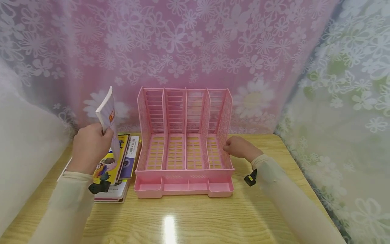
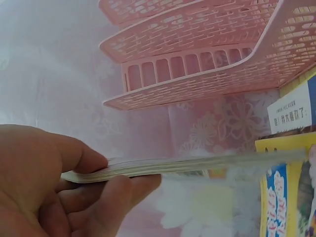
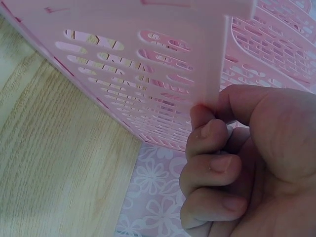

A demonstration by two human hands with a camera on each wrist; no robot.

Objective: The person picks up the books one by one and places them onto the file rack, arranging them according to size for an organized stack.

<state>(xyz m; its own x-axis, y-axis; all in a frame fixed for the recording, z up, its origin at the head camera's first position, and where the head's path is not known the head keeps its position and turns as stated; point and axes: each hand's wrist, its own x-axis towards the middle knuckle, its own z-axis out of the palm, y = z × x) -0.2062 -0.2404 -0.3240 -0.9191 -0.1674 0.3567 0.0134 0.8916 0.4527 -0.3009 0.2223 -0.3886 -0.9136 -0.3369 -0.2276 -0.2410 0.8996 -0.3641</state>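
Note:
A pink plastic file rack (image 1: 184, 176) with several upright compartments and small front trays stands on the table; its compartments hold nothing. My left hand (image 1: 90, 145) grips a thin pale book (image 1: 110, 113) near one edge, holding it upright above the book pile to the left of the rack. In the left wrist view the book (image 2: 197, 165) appears edge-on, thumb on one side and fingers on the other. My right hand (image 1: 240, 148) pinches the edge of the rack's right side panel (image 3: 210, 64) between thumb and forefinger, the other fingers curled.
A pile of books (image 1: 122, 166) lies left of the rack, close beside it, with a yellow-covered book (image 1: 120, 144) among the upper ones. The wooden table (image 1: 201, 220) ends at a flowered pink curtain (image 1: 189, 44) behind and a pale flowered curtain (image 1: 350, 118) on the right.

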